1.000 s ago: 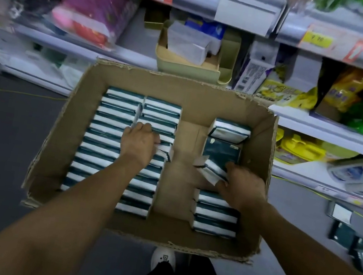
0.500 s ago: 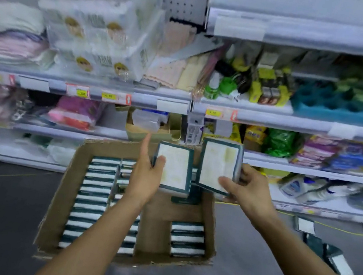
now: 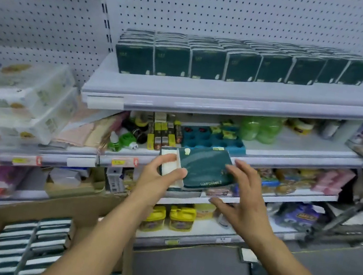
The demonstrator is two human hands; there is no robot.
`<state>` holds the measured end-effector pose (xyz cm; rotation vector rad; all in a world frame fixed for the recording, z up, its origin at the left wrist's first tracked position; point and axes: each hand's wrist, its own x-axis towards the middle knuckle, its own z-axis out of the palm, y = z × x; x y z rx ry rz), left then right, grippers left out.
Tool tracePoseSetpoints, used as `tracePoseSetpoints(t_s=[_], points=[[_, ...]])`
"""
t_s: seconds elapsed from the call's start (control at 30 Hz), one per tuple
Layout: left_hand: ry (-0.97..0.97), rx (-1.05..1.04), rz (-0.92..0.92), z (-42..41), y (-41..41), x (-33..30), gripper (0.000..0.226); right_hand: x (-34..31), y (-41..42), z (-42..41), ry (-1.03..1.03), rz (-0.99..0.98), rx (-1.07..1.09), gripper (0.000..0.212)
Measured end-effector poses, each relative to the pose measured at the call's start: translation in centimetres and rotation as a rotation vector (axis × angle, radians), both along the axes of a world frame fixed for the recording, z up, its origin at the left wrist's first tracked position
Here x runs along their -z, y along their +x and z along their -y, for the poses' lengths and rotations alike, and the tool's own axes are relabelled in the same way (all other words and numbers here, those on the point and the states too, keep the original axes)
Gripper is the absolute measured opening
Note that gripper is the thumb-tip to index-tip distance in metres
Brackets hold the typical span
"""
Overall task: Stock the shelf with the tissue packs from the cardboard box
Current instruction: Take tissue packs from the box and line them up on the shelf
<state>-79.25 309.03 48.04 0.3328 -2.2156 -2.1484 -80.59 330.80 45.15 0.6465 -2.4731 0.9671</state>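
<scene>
White pegboard backs a shop aisle of grey metal shelves. On the top shelf (image 3: pixel 231 97), toward twelve o'clock, a row of dark green tissue packs (image 3: pixel 225 62) stands upright, face out, several deep and edge to edge. At the middle of the view the left hand (image 3: pixel 156 179) grips a stack of the same packs (image 3: pixel 204 168), thumb across the white end and fingers curled underneath. The right hand (image 3: pixel 242 196), at three o'clock of the stack, has its fingers spread wide; the fingertips sit at the stack's right edge, but whether they touch it cannot be told.

Between the hands and the top shelf lies a lower shelf crowded with small goods: a blue tray (image 3: pixel 214 140), green tubs (image 3: pixel 259 128), yellow boxes (image 3: pixel 161 134). At nine o'clock sit clear-wrapped paper rolls (image 3: pixel 20 99). Yellow bottles (image 3: pixel 169 215) stand below the hands. At seven o'clock the cardboard box (image 3: pixel 46 213) holds more packs on edge. A few packs (image 3: pixel 256 269) lie on the dark floor at five o'clock.
</scene>
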Motion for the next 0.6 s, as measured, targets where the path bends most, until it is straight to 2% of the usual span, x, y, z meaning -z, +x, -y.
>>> tracePoseSetpoints(t_s=[0.07, 0.1, 0.13, 0.17, 0.2, 0.33, 0.43, 0.53, 0.6], points=[[-0.004, -0.026, -0.046, -4.0, -1.2, -0.8, 0.036, -1.6, 0.0, -3.5, -0.301, 0.356, 0.029, 0.092], [0.002, -0.042, -0.072, -6.0, -1.9, -1.0, 0.036, -2.3, -0.2, -5.1, -0.454, 0.525, 0.051, 0.083], [-0.001, -0.056, -0.096, -8.0, -2.5, -1.1, 0.037, -2.8, -0.5, -6.6, -0.56, 0.652, 0.056, 0.066], [-0.019, -0.063, -0.116, -10.1, -3.1, -1.3, 0.038, -3.2, -0.9, -8.1, -0.605, 0.723, 0.066, 0.048], [-0.053, -0.063, -0.14, -12.1, -3.4, -1.5, 0.04, -3.6, -1.3, -9.4, -0.628, 0.758, 0.07, 0.041], [-0.214, -0.042, -0.256, -19.5, -4.9, -3.3, 0.042, -5.7, -3.9, -13.7, -0.884, 0.782, 0.119, 0.034], [-0.292, 0.011, -0.335, -23.5, -6.6, -5.0, 0.045, -7.9, -6.3, -16.3, -1.125, 0.705, 0.156, 0.026], [-0.329, 0.054, -0.378, -25.9, -9.1, -6.4, 0.041, -10.6, -8.6, -19.2, -1.23, 0.587, 0.158, 0.022], [-0.337, 0.05, -0.387, -26.8, -11.0, -7.1, 0.038, -12.2, -10.0, -21.5, -1.228, 0.547, 0.13, 0.023]])
